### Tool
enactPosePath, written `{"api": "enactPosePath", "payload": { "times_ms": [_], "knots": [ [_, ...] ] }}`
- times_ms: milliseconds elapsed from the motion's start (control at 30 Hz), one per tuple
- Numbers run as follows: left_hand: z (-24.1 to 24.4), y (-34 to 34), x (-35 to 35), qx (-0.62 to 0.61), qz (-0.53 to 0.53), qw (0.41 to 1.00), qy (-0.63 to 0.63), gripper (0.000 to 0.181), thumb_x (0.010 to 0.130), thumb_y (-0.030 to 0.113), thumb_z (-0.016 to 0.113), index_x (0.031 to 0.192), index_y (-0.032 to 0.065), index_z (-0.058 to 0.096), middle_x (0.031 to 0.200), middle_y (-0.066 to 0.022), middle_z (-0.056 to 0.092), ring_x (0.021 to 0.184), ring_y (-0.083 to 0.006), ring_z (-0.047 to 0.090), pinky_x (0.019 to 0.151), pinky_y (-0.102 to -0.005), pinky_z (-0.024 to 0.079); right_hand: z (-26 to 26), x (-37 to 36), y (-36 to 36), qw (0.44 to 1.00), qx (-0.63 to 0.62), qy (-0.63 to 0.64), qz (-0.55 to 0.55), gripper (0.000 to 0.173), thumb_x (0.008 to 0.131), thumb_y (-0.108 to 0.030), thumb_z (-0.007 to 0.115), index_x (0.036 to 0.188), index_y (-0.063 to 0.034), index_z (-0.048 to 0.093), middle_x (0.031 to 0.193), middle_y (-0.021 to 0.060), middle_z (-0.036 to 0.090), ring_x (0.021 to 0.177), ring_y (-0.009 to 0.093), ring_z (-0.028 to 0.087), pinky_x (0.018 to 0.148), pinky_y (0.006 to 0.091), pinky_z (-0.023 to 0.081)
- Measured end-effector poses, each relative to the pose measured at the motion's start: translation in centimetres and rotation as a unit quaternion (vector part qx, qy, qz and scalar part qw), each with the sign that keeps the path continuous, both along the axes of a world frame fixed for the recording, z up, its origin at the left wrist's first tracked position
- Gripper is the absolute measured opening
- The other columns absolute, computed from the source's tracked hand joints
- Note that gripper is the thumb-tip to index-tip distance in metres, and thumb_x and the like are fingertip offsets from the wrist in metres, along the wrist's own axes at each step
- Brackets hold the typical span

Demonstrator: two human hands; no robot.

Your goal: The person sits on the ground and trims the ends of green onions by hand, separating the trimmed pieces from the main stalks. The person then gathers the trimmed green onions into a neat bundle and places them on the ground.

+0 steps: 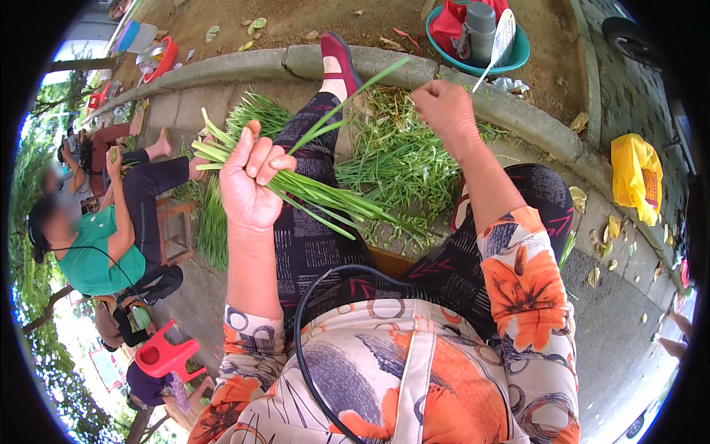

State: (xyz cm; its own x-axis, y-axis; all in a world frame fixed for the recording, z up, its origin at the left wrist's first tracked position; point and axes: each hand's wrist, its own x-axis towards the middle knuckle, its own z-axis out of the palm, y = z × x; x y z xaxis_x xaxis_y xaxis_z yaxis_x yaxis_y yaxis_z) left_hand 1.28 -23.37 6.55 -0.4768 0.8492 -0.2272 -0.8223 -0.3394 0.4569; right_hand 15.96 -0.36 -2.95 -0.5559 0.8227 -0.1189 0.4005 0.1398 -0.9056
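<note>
My left hand [252,172] is closed around a bunch of long green chives [327,194], with their cut-looking ends past my thumb and their leaf tips towards the lower right. One chive stalk [355,100] sticks out of the bunch, up and to the right. My right hand [446,114] is raised beyond it, fingers drawn together; I see nothing clearly between them. Below it, a loose heap of chives and trimmings [394,161] lies on the ground between my legs. Another chive bundle [258,114] lies beside my left leg, and more chives [213,227] lie nearer me.
A stone kerb [244,66] curves ahead of my foot. Behind it stands a teal basin [521,53] with a grey flask [480,33] and red cloth. A yellow plastic bag [635,177] sits right. At left, a person in green [100,250] sits near a wooden stool [175,227].
</note>
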Motion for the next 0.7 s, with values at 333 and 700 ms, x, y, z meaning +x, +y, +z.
{"api": "enactPosePath", "payload": {
  "times_ms": [333,700],
  "knots": [
    [-0.5,-0.4,0.6,-0.15,0.01,0.982,0.113,0.033,0.093,0.034,0.046,0.11,0.0061,0.052,0.093,-0.0077,0.057,0.086,-0.0205,0.053,0.083,-0.0395,0.047,0.6,0.5,0.1,0.995,0.034,-0.082,0.046,0.029,0.08,-0.015,0.053,0.107,-0.0091,0.063,0.095,0.0147,0.065,0.087,0.028,0.062,0.08,0.0366,0.047],
    [-1.4,0.5,1.0,-0.169,-0.027,0.954,0.246,0.042,0.094,0.041,0.04,0.104,0.0042,0.059,0.129,-0.0193,0.044,0.104,-0.0261,0.052,0.086,-0.0408,0.049,0.6,0.5,-0.6,0.973,0.087,-0.147,0.154,0.03,0.079,-0.016,0.048,0.103,-0.0082,0.064,0.102,0.0171,0.062,0.091,0.033,0.06,0.082,0.0401,0.048]
  ]
}}
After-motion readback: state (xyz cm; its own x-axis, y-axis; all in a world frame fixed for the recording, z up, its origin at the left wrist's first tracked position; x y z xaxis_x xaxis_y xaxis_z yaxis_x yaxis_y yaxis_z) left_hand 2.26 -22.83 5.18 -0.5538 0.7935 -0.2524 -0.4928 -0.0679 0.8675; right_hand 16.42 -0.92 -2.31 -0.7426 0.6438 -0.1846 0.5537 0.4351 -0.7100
